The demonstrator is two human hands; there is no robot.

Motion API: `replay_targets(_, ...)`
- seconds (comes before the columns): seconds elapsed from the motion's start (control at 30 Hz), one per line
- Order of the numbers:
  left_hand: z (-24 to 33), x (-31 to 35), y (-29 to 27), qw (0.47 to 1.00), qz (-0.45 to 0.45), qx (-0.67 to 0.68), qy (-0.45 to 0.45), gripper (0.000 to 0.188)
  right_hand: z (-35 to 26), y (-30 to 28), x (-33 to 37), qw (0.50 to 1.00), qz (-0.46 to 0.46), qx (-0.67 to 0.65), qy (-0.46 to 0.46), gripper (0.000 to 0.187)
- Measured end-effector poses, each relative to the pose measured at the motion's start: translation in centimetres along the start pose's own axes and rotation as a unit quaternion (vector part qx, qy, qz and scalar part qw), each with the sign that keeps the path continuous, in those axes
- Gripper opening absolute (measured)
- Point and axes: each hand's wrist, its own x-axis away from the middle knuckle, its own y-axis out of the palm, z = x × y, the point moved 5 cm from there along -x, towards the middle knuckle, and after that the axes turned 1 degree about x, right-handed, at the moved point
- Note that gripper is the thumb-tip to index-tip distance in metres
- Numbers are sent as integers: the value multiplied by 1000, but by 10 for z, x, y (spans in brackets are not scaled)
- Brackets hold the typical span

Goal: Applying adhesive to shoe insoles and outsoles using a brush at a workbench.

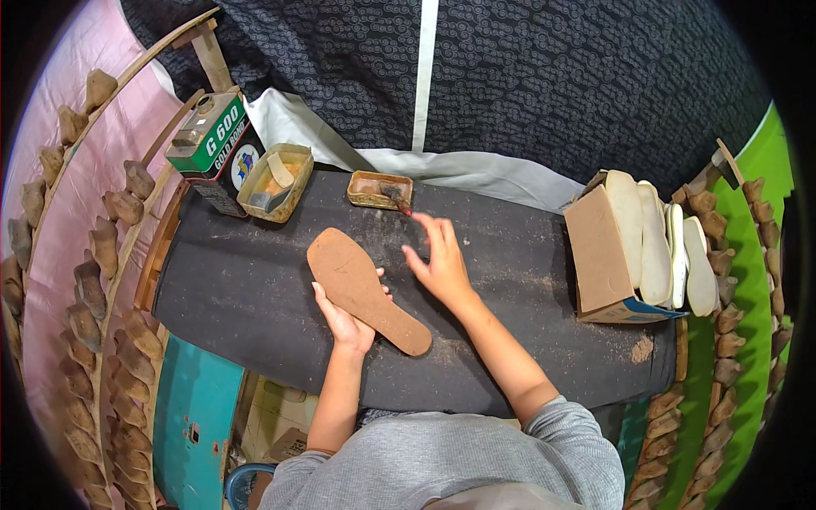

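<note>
Fingers (374, 276) of your left hand (347, 321) curl up from beneath the flat brown fibreboard insole (364, 289), gripping its edge and holding it just above the dark, dusty cloth-covered table (255, 289), toe end pointing away from you. Your right hand (440, 263) hovers just right of the insole with fingers spread loose and open, gripping nothing, its fingertips near the small brush with a dark bristle head (396, 197) that rests in a shallow rectangular glue-stained tin tray (379, 189). Left of that tray sits a deeper square yellowed plastic tub (274, 182) holding a pale scraper, and beside it a green and white rectangular metal can (209, 144). At the table's right end an open brown cardboard box (602, 251) stands packed with smooth cream-white insoles (654, 246) on edge. Rough tan powder lies scattered across the cloth.
</note>
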Motion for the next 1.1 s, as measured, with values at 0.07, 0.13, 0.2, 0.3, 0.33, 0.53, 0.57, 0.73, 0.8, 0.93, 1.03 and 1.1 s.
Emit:
replay_targets(0.07,-2,2,-1,1000,7,13,-13,84,28,18,-19,1000,6,18,-10,59)
replay_targets(0.13,-4,4,-1,999,0,15,-35,84,47,32,-34,1000,6,16,-10,57)
replay_targets(0.2,0,8,-1,999,3,22,-39,83,61,47,-46,999,-20,-49,-4,52)
replay_targets(0.3,4,13,-3,999,4,19,-47,83,66,56,-61,999,-20,-37,-32,40)
replay_targets(0.33,5,14,-3,999,-2,9,-52,83,66,58,-64,998,-12,-41,-40,39)
replay_targets(0.53,12,23,0,999,-23,9,-47,84,55,52,-63,995,35,-72,-59,37)
replay_targets(0.57,12,22,4,999,-24,9,-47,84,59,50,-63,996,23,-74,-47,35)
replay_targets(0.73,12,25,3,998,-25,-30,-48,84,-17,4,-52,991,41,-79,-98,42)
replay_targets(0.8,9,28,4,998,-28,-31,-55,84,-54,-17,-38,977,59,-85,-184,40)
replay_targets(0.93,3,31,10,997,-10,-51,-50,82,-104,-45,-9,957,17,-117,-264,34)
replay_targets(1.03,2,33,22,999,-21,-45,-24,75,-121,-50,4,940,-15,-124,-318,32)
replay_targets(1.1,7,35,30,997,-24,-67,0,70,-122,-49,12,930,-43,-126,-342,34)
